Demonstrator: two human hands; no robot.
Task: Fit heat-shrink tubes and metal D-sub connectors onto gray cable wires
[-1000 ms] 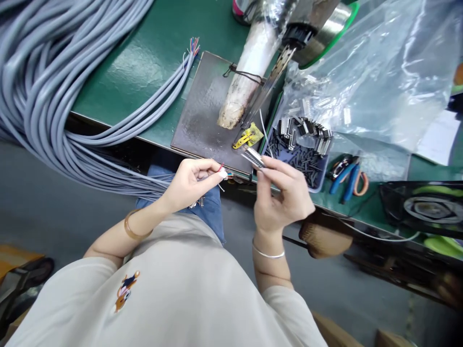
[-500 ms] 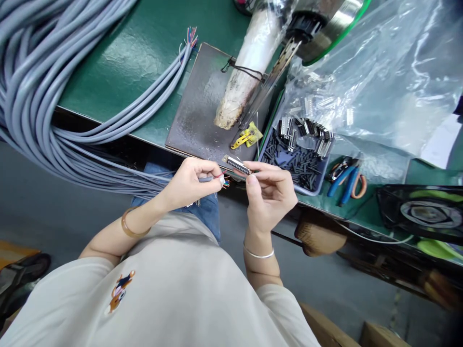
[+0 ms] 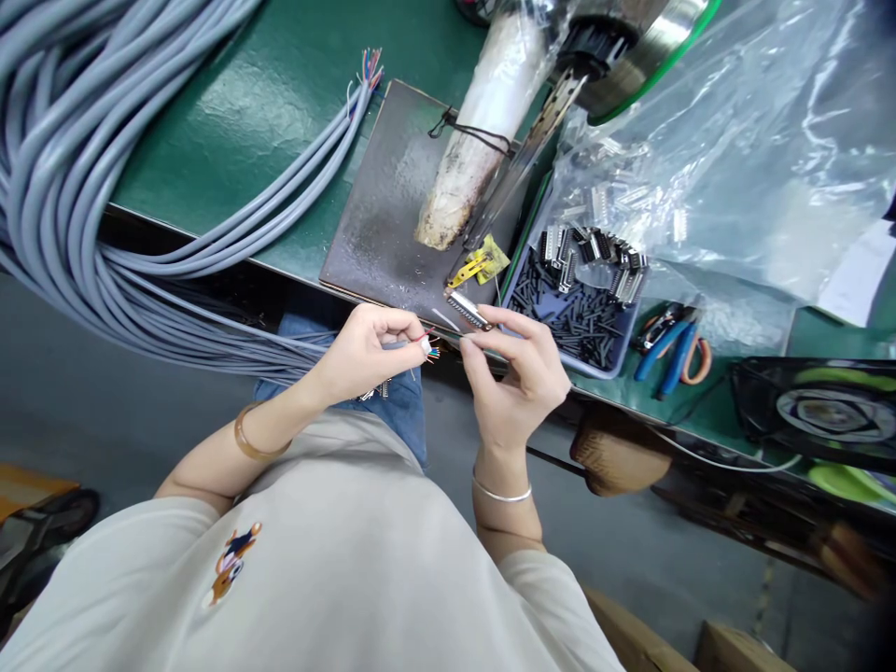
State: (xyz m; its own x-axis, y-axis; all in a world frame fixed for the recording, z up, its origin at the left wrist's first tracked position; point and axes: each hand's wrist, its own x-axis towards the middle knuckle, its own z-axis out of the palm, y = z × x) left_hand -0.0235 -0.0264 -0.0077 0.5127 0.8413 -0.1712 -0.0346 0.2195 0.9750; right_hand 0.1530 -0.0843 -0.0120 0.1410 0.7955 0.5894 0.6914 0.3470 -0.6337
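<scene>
Over the front edge of the bench, my left hand (image 3: 371, 359) pinches the end of a grey cable, whose bared coloured wires (image 3: 434, 353) stick out past the thumb and forefinger. A red wire stands apart from the bundle. To its right, my right hand (image 3: 522, 378) holds a multi-pin D-sub connector (image 3: 468, 310) by one end at the fingertips, its row of contacts showing. The connector is tilted and apart from the wires. Just beyond it, a yellow clip-like piece (image 3: 469, 269) lies on the dark plate (image 3: 374, 201).
Thick coils of grey cable (image 3: 63, 140) fill the left. A wrapped roll (image 3: 469, 140) and solder spool (image 3: 648, 56) stand behind the plate. A blue-grey tray (image 3: 609, 369) holds connectors and black sleeves. Blue-handled pliers (image 3: 676, 350) and a black fan (image 3: 833, 411) are at right.
The connector has moved slightly away from me and turned in my right fingers, with the thumb drawn lower. My left hand has barely shifted and still pinches the cable end.
</scene>
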